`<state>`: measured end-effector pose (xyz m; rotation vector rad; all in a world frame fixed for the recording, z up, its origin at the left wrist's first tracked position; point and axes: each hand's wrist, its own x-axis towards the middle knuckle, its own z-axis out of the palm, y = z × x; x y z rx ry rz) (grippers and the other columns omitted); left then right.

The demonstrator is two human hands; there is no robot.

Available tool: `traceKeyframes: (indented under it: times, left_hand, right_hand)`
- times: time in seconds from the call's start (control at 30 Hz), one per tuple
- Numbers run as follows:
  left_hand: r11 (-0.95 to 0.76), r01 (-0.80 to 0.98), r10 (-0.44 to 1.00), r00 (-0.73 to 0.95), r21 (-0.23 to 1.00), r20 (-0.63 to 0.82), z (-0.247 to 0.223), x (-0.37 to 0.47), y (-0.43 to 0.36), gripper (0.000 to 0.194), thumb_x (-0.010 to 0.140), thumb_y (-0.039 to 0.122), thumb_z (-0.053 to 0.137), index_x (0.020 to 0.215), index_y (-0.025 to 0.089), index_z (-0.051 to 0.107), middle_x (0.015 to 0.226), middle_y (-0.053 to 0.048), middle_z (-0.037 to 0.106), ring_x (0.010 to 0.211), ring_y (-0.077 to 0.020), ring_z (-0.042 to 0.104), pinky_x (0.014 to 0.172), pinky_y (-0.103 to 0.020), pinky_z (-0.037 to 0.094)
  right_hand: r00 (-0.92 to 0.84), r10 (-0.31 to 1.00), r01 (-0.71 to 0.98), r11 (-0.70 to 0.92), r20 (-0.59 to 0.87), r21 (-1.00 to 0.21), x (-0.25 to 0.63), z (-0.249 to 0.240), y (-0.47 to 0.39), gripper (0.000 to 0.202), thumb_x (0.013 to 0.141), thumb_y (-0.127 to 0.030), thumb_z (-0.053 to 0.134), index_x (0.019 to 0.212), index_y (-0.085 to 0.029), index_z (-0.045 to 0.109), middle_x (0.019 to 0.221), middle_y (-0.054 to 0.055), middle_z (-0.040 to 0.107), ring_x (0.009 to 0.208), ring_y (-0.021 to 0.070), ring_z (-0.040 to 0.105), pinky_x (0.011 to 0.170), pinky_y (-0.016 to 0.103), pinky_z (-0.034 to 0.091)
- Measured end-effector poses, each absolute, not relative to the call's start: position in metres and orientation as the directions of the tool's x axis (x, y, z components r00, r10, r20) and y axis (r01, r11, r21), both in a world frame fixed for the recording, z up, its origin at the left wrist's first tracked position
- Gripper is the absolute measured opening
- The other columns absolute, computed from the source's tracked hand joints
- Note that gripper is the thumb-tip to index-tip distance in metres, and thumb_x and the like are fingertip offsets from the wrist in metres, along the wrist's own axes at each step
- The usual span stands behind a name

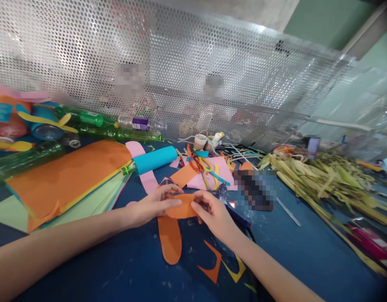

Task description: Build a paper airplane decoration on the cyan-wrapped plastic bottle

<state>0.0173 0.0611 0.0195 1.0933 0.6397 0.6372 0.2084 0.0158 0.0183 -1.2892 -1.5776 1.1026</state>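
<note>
An orange paper piece [184, 206] with rounded edges is held between my two hands above the blue table. My left hand [160, 203] pinches its left end, thumb on top. At its right end, my right hand [210, 209] grips the same piece between thumb and fingers. A longer orange paper strip [170, 241] with a rounded end lies beneath, partly hidden by the held piece. Orange scraps [214, 264] and yellow scraps [237, 270] are on the table near my right forearm.
A blue-wrapped bottle [155, 160] lies across a pink strip [147, 180]. Stacked coloured sheets [74, 176] and green bottles [26, 161] are at left. Pipe cleaners [206, 165] sit ahead, dried husks [319, 188] at right. A perforated metal panel [180, 63] stands behind.
</note>
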Motion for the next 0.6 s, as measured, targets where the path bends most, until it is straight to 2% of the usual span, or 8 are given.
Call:
traceKeyframes:
  times: [0.1,0.2,0.27,0.3,0.33,0.47,0.53,0.6]
  left_hand:
    - [0.242,-0.028,0.752,0.637,0.970,-0.170,0.016,0.017,0.064,0.027,0.072,0.036,0.069,0.088,0.017,0.058,0.071,0.003,0.055,0.058,-0.0068,0.050,0.048,-0.016,0.034]
    - [0.192,0.004,0.754,0.639,0.981,-0.150,0.009,0.017,0.066,0.025,0.072,0.037,0.069,0.081,0.015,0.060,0.062,0.004,0.053,0.048,-0.0046,0.042,0.042,-0.016,0.026]
    - [0.239,-0.058,0.777,0.610,0.969,-0.155,0.008,0.019,0.066,0.026,0.069,0.037,0.071,0.080,0.015,0.061,0.063,0.003,0.056,0.049,-0.0058,0.047,0.045,-0.017,0.032]
    - [0.277,-0.103,0.788,0.593,0.955,-0.165,0.007,0.020,0.066,0.027,0.068,0.037,0.073,0.079,0.016,0.061,0.065,0.003,0.058,0.052,-0.0069,0.051,0.048,-0.017,0.036]
    - [0.317,-0.151,0.795,0.580,0.936,-0.176,0.008,0.020,0.065,0.028,0.066,0.036,0.075,0.079,0.016,0.060,0.067,0.002,0.060,0.056,-0.0082,0.054,0.052,-0.018,0.040]
    - [0.375,-0.284,0.808,0.567,0.882,-0.161,0.010,0.022,0.062,0.030,0.065,0.034,0.077,0.082,0.017,0.059,0.077,-0.001,0.065,0.071,-0.0126,0.062,0.067,-0.022,0.047]
    - [0.361,-0.304,0.805,0.579,0.881,-0.130,0.011,0.022,0.061,0.031,0.067,0.034,0.076,0.086,0.016,0.060,0.081,-0.002,0.066,0.077,-0.0147,0.063,0.072,-0.024,0.049]
    - [0.345,-0.313,0.804,0.585,0.885,-0.106,0.012,0.022,0.061,0.032,0.069,0.035,0.075,0.090,0.016,0.060,0.084,-0.004,0.066,0.080,-0.0159,0.064,0.074,-0.026,0.049]
  right_hand:
    - [-0.190,0.980,0.382,0.135,0.065,-0.914,0.210,0.024,0.018,0.017,0.085,-0.031,0.049,0.094,-0.019,0.057,0.077,0.001,0.056,0.059,0.0114,0.053,0.046,0.021,0.046]
    - [-0.184,0.977,0.549,0.190,0.103,-0.814,0.216,0.032,0.032,0.025,0.089,-0.034,0.041,0.098,-0.020,0.059,0.081,0.002,0.062,0.067,0.0136,0.058,0.055,0.023,0.048]
    - [-0.151,0.979,0.734,0.204,0.137,-0.648,0.224,0.040,0.054,0.025,0.091,-0.032,0.041,0.100,-0.018,0.059,0.084,0.004,0.065,0.074,0.0150,0.062,0.066,0.025,0.049]
    - [-0.105,0.984,0.855,0.163,0.143,-0.493,0.228,0.044,0.068,0.020,0.088,-0.030,0.047,0.099,-0.018,0.059,0.088,0.005,0.066,0.079,0.0157,0.062,0.071,0.026,0.049]
    - [-0.068,0.987,0.893,0.124,0.143,-0.433,0.232,0.049,0.083,0.018,0.086,-0.027,0.051,0.098,-0.016,0.060,0.092,0.007,0.066,0.083,0.0178,0.062,0.076,0.028,0.048]
    - [0.061,0.994,0.951,-0.030,0.091,-0.309,0.243,0.066,0.139,0.020,0.085,-0.026,0.056,0.095,-0.011,0.062,0.099,0.015,0.064,0.098,0.0249,0.059,0.085,0.035,0.044]
    - [0.079,0.997,0.959,-0.071,0.019,-0.276,0.242,0.069,0.157,0.026,0.088,-0.031,0.053,0.109,-0.015,0.057,0.110,0.008,0.059,0.095,0.0202,0.059,0.081,0.038,0.049]
    - [0.082,0.996,0.964,-0.085,-0.020,-0.253,0.238,0.069,0.167,0.028,0.089,-0.031,0.053,0.113,-0.016,0.055,0.114,0.007,0.057,0.095,0.0199,0.058,0.079,0.038,0.050]
